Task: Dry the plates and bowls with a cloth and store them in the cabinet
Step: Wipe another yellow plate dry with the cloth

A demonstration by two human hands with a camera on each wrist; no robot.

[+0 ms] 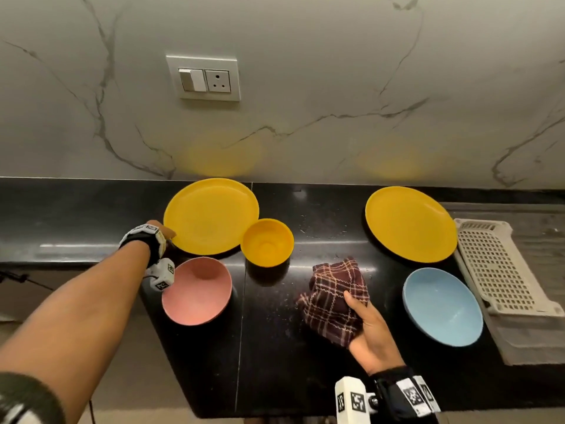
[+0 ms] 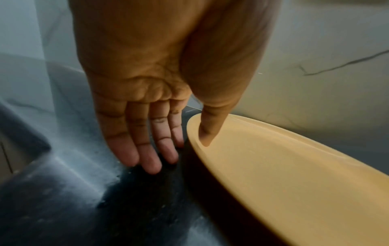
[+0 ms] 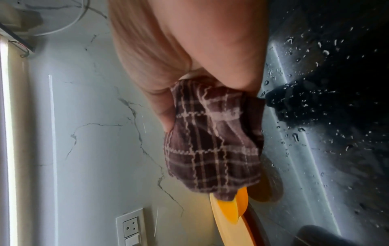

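On the black counter (image 1: pixel 275 368) lie two yellow plates, one left (image 1: pixel 211 215) and one right (image 1: pixel 411 223). With them are a yellow bowl (image 1: pixel 267 241), a pink bowl (image 1: pixel 197 290) and a blue bowl (image 1: pixel 442 306). My left hand (image 1: pixel 165 232) is at the left plate's left edge. In the left wrist view its thumb (image 2: pixel 207 133) rests inside the plate's rim (image 2: pixel 294 174), and its straight fingers (image 2: pixel 151 158) reach down to the counter beside the plate. My right hand (image 1: pixel 351 313) grips a bunched brown checked cloth (image 1: pixel 333 298) (image 3: pixel 210 146) above the counter, between the yellow and blue bowls.
A white perforated rack (image 1: pixel 501 264) lies on a grey mat at the right end. Water drops (image 3: pixel 315 99) speckle the counter around the cloth. A switch and socket plate (image 1: pixel 203 78) sits on the marble wall. The counter's front edge cuts back at the left.
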